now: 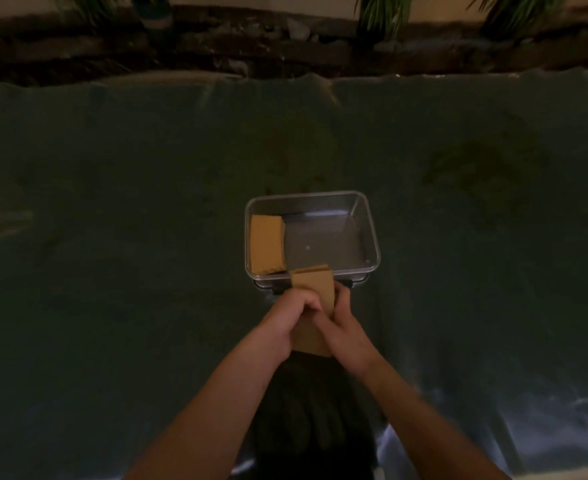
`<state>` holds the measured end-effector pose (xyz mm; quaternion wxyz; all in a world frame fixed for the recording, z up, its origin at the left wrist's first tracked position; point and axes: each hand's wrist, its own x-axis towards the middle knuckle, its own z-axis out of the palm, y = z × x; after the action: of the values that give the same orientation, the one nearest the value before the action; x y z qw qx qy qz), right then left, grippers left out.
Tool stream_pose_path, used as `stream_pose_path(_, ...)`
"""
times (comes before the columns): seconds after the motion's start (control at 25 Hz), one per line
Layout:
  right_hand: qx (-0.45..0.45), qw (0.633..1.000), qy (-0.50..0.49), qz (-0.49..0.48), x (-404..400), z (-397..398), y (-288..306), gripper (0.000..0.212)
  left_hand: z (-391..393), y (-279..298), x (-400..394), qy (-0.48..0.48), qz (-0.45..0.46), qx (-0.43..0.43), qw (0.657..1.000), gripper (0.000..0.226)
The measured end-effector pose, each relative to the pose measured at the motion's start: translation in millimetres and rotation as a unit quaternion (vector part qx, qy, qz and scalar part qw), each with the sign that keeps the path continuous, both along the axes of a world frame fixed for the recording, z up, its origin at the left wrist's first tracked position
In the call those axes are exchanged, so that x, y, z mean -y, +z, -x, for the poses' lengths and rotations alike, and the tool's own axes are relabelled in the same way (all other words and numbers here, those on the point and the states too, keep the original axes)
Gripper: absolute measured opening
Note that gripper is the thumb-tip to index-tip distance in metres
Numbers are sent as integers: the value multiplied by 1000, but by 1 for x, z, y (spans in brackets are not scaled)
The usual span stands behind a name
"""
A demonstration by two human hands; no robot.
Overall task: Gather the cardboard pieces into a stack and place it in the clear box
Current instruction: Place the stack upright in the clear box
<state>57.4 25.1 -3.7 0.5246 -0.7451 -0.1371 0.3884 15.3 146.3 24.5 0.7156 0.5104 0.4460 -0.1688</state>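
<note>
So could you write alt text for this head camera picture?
Two bare hands, left hand and right hand, grip a stack of brown cardboard pieces at the near rim of a clear plastic box, where another brown cardboard stack lies inside.

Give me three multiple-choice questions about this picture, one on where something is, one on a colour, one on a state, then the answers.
1. Where in the clear plastic box does the tan cardboard stack sit?
A. left side
B. right side
C. middle

2. What colour is the cloth covering the table?
A. white
B. dark green
C. red

3. How is the second tan cardboard bundle held?
A. lying loose on the cloth
B. in one hand
C. gripped by both hands

Answers: 1 A, it lies against the box's left wall. 2 B, the cloth reads dark green throughout. 3 C, the left hand and right hand both clasp it at the box's near rim.
</note>
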Motion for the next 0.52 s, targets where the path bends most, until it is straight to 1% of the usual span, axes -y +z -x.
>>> stream_pose_path(0.04, -1, 1000, -18, -8, -2, -4, 4, 52, -6, 7, 0, 12, 10, 1, 1000, 56)
stream_pose_path(0.12, 25, 999, -44, -5, -6, -15, 12, 54, -18, 16, 0, 42, 43, 9, 998, 60)
stream_pose_path(0.2, 47, 998, -51, 4, -7, -29, 21, 56, -32, 27, 1, 60, 76, 25, 995, 51)
stream_pose_path(0.28, 52, 997, -51, 10, -8, -44, 28, 52, -43, 32, 1, 73, 92, 37, 992, 45)
stream_pose_path(0.44, 24, 998, -53, 16, -10, -77, 39, 50, -62, 32, 5, 110, 98, 91, 985, 55)
stream_pose_path(0.52, -21, 997, -72, 8, -13, -94, 41, 49, -72, 32, 5, 123, 61, 102, 985, 57)
